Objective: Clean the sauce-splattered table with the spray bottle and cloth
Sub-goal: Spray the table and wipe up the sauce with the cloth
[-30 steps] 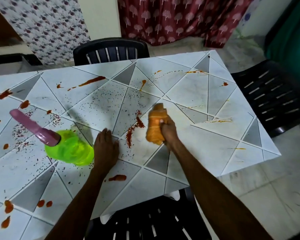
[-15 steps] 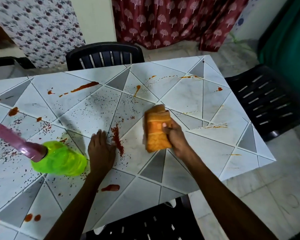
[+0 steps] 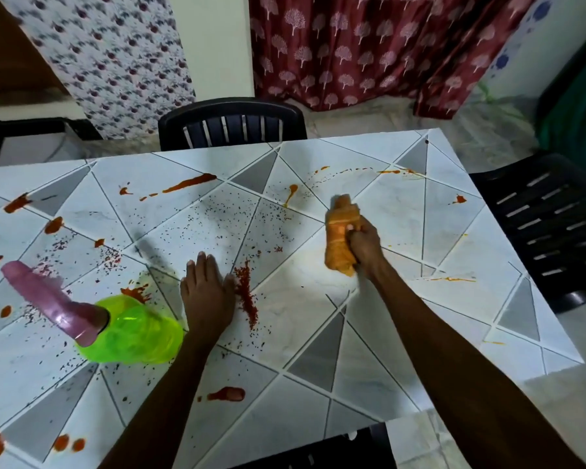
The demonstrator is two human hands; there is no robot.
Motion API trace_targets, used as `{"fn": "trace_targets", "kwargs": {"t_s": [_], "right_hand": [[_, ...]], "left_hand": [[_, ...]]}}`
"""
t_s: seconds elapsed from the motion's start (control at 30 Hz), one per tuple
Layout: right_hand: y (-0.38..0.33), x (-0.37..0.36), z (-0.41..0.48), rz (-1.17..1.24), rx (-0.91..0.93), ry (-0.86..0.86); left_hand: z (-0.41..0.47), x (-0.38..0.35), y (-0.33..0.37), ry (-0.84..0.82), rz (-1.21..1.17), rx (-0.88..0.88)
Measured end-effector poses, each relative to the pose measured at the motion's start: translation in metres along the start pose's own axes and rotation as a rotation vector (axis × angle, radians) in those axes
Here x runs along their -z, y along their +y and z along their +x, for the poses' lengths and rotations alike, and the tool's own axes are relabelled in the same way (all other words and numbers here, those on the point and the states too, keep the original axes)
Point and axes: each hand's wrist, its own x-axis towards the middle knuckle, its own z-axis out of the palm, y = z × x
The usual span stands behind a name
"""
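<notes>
My right hand (image 3: pixel 364 243) grips a folded orange cloth (image 3: pixel 339 233) and holds it against the white and grey tiled table (image 3: pixel 318 333), right of centre. My left hand (image 3: pixel 207 291) lies flat on the tabletop with straight fingers, just left of a smear of red sauce (image 3: pixel 247 296). A green spray bottle (image 3: pixel 136 331) with a pink nozzle stands on the table to the left of that hand. Red sauce streaks, blobs and fine specks are scattered over most of the table, with a long streak (image 3: pixel 190 182) toward the far edge.
A black plastic chair (image 3: pixel 230 121) stands behind the table's far edge, another (image 3: pixel 548 225) at the right side, and a third (image 3: pixel 318 451) below the near edge. Patterned red curtains (image 3: pixel 369 45) hang at the back. The right table edge drops to a tiled floor (image 3: pixel 572 384).
My right hand has dragged the orange cloth across the table, away from the red smear toward the right. My left hand stays flat beside the bottle.
</notes>
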Motion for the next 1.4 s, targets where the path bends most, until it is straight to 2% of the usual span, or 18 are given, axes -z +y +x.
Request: {"fn": "trace_targets", "kwargs": {"t_s": [0.1, 0.17, 0.23, 0.3, 0.43, 0.57, 0.67, 0.83, 1.0, 1.13, 1.2, 1.27, 1.4], "right_hand": [[-0.039, -0.069, -0.035, -0.006, 0.023, -0.103], [-0.048, -0.108, -0.058, -0.004, 0.006, -0.254], [-0.047, -0.137, -0.074, -0.129, 0.073, -0.342], [-0.039, -0.156, -0.084, -0.274, 0.117, -0.435], [-0.052, -0.155, -0.1, -0.255, 0.072, -0.575], [-0.074, -0.122, -0.079, -0.083, 0.037, -0.511], [-0.099, -0.089, -0.049, -0.01, 0.072, -0.378], [-0.139, -0.035, 0.011, -0.075, 0.205, -0.087], [-0.136, -0.027, 0.074, -0.231, 0.166, 0.089], [-0.112, -0.072, 0.111, -0.323, 0.116, 0.036], [-0.116, -0.107, 0.092, -0.317, 0.133, -0.038], [-0.122, -0.141, 0.067, -0.312, 0.167, -0.148], [-0.11, -0.195, 0.022, -0.512, 0.252, -0.448]], "left_hand": [[0.004, -0.002, 0.0, 0.031, -0.006, -0.001], [0.007, -0.002, 0.0, 0.037, -0.024, 0.025], [0.009, -0.002, 0.002, 0.061, -0.049, 0.038], [0.011, -0.001, 0.003, 0.085, -0.076, 0.04], [0.016, 0.002, 0.004, 0.101, -0.088, 0.042], [0.027, 0.003, 0.0, 0.077, -0.076, 0.031], [0.033, 0.006, 0.001, 0.067, -0.069, 0.017], [0.034, 0.015, 0.007, 0.096, -0.119, 0.055], [0.037, 0.021, 0.014, 0.097, -0.113, 0.071], [0.038, 0.022, 0.016, 0.103, -0.115, 0.085], [0.038, 0.021, 0.015, 0.106, -0.117, 0.099], [0.037, 0.02, 0.016, 0.117, -0.122, 0.097], [0.039, 0.018, 0.014, 0.086, -0.106, 0.129]]}}
